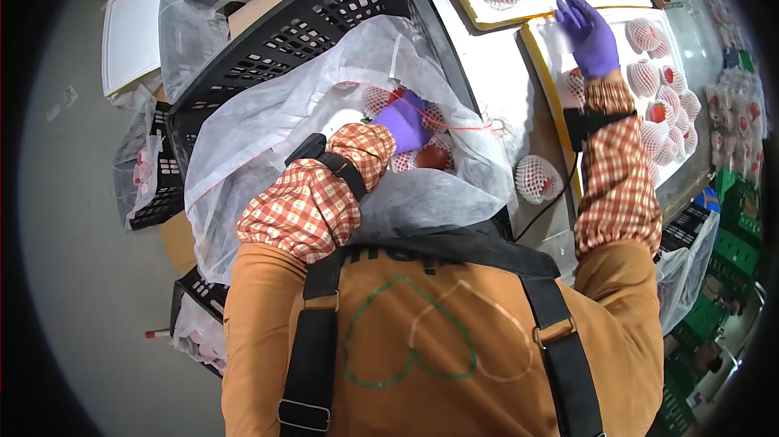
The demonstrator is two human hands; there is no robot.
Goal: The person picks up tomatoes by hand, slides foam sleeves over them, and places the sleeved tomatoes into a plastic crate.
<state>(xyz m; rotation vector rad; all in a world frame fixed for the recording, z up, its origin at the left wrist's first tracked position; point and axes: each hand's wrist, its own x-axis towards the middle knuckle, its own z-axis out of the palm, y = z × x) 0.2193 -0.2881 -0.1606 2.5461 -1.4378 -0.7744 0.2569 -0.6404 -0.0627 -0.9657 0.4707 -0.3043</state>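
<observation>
My left hand [403,122], in a purple glove, reaches down into a black plastic crate [316,11] lined with a thin white sheet [268,112]. It touches round red fruit [434,156] in white foam nets; its fingertips are hidden among them. My right hand [591,38], also gloved in purple, is over the left part of a white tray [552,47] with a yellow edge. Its fingers are stretched out, and no fruit shows in it. Netted fruit [643,77] lies on that tray, to the right of the hand.
A second white tray [479,11] with netted fruit stands beyond. One netted fruit [538,179] sits on the worktop between crate and tray, near a black cable [552,203]. Lined crates [199,315] stand on the floor at left. Green crates [714,275] are stacked at right.
</observation>
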